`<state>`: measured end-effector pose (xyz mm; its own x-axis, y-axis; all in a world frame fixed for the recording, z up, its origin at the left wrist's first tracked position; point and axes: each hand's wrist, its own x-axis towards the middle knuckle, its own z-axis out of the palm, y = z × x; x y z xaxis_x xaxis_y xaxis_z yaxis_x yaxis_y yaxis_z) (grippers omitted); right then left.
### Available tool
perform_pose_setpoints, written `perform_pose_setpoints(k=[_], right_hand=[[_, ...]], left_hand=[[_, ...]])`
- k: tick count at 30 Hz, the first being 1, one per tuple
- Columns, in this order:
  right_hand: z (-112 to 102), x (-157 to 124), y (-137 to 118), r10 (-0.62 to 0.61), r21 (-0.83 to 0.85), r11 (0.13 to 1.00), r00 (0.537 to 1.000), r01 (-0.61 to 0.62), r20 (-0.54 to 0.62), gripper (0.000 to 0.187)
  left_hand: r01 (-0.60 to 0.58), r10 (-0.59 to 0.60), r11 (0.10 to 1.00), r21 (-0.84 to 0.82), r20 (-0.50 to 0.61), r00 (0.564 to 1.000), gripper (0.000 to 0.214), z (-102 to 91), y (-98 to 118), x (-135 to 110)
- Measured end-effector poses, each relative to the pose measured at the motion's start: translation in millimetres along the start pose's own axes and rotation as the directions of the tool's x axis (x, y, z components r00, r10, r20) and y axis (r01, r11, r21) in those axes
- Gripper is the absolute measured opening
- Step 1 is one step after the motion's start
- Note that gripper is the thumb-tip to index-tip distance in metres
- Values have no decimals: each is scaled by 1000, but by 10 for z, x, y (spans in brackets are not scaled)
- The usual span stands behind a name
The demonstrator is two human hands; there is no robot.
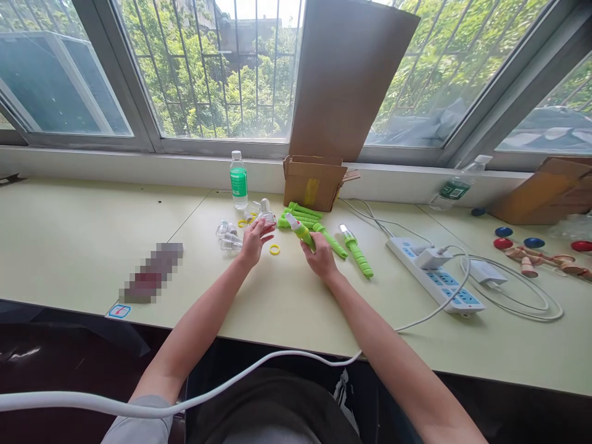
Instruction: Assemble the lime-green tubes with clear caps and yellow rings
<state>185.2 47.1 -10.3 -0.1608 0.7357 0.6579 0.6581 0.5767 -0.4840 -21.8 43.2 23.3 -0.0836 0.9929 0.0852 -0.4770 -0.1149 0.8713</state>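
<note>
My right hand [320, 258] is closed around a green handle with a white tip [300, 230], held tilted above the table. My left hand [255, 237] reaches toward a clear plastic cap [266, 211], its fingers partly curled at the cap; whether it grips the cap is unclear. Several more clear caps [227, 236] lie just left of that hand. A yellow ring [274, 249] lies between my hands, with others [242, 222] further back. More green handles [303, 216] are heaped behind, and one with a silver tip [357, 250] lies to the right.
An open cardboard box [311, 180] and a water bottle [238, 180] stand by the window sill. A white power strip [435, 273] with plugged chargers and cables lies to the right. Wooden toys and coloured discs [536, 254] sit at far right. A white cable crosses my lap.
</note>
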Motion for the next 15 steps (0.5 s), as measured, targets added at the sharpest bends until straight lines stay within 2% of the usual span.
perform_pose_setpoints(k=[8,15], right_hand=[[-7,-18,-25,-17,-29,999,996,20,85,24],[-19,-27,-55,-26,-54,998,990,33,136,26]], left_hand=[[2,1,996,-89,25,1000,34,65,36,-63],[-73,70,997,32,70,995,33,59,-15,-64]])
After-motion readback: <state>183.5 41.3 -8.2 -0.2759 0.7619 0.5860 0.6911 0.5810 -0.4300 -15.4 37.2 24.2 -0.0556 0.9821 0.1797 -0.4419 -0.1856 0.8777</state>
